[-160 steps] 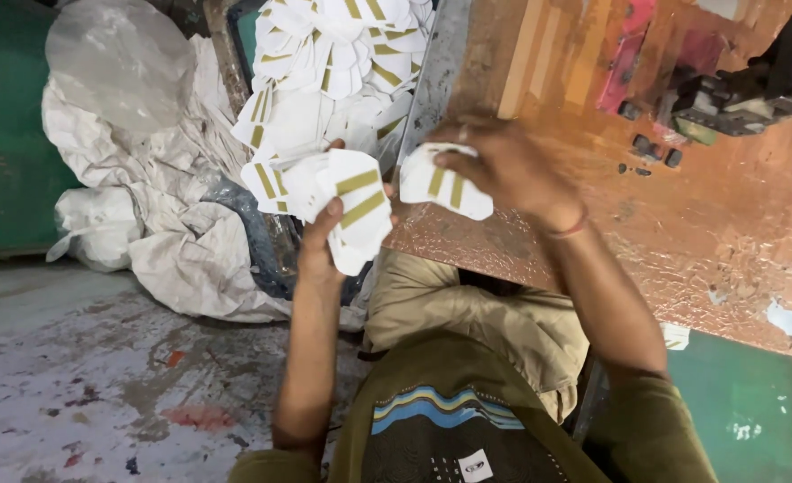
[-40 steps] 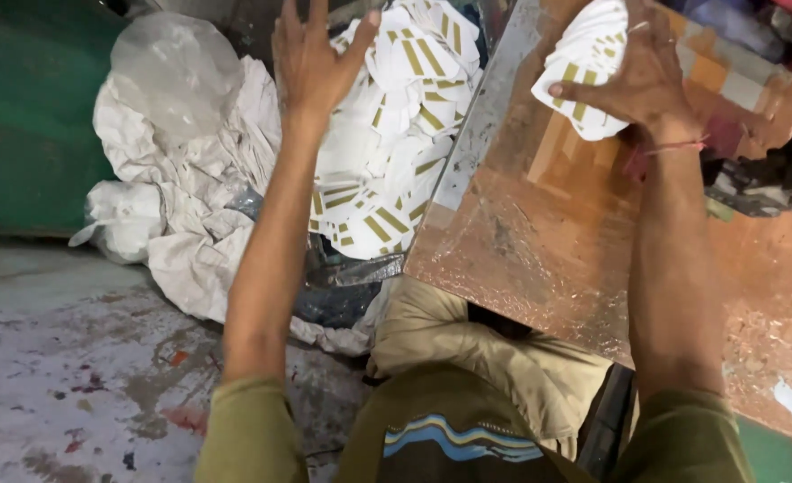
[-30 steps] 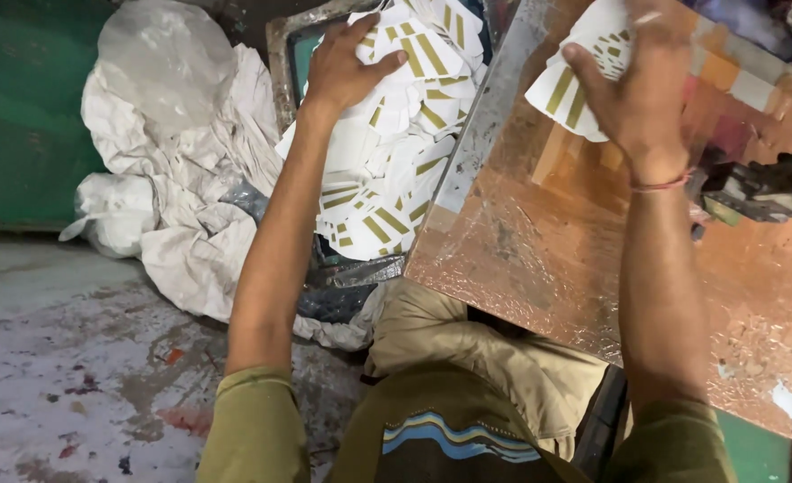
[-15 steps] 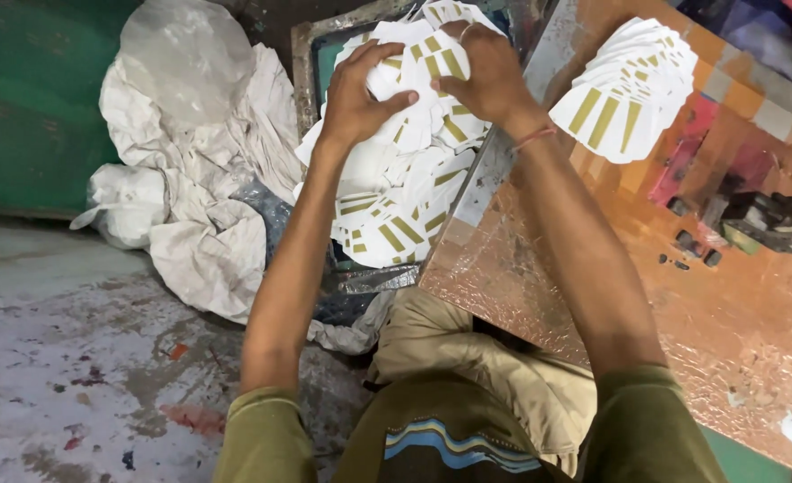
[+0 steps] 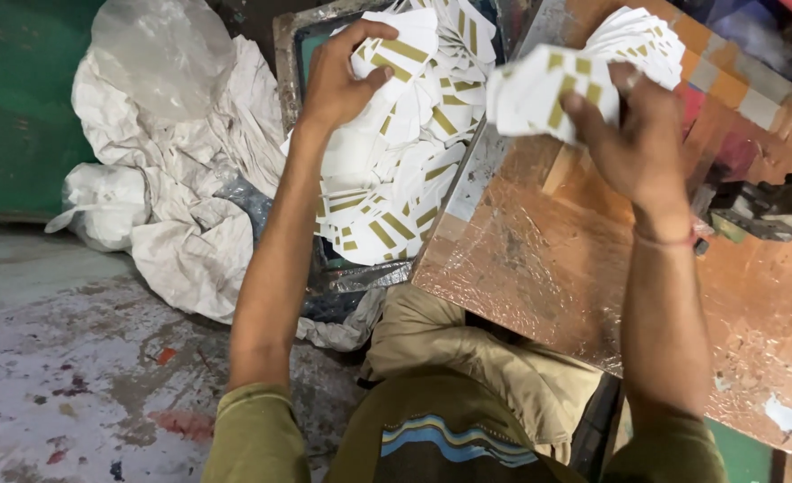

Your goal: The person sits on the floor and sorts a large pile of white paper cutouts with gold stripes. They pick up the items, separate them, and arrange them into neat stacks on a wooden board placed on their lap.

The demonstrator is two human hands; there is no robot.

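Right hand [image 5: 633, 116] newly gripping gold-striped cards [image 5: 539, 89]

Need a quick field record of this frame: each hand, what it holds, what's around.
left hand: grips white cards with gold bars at top of the pile
card pile: loose, heaped in a metal tray
right hand: holds a fanned stack of cards over the board
board: copper-coloured, foil-wrapped, tilted
white sacks: crumpled, left of tray

White cards [image 5: 387, 179] carry gold stripes; the desk [image 5: 584, 268] is shiny copper-orange; the crumpled sacks [image 5: 181, 206] are off-white.
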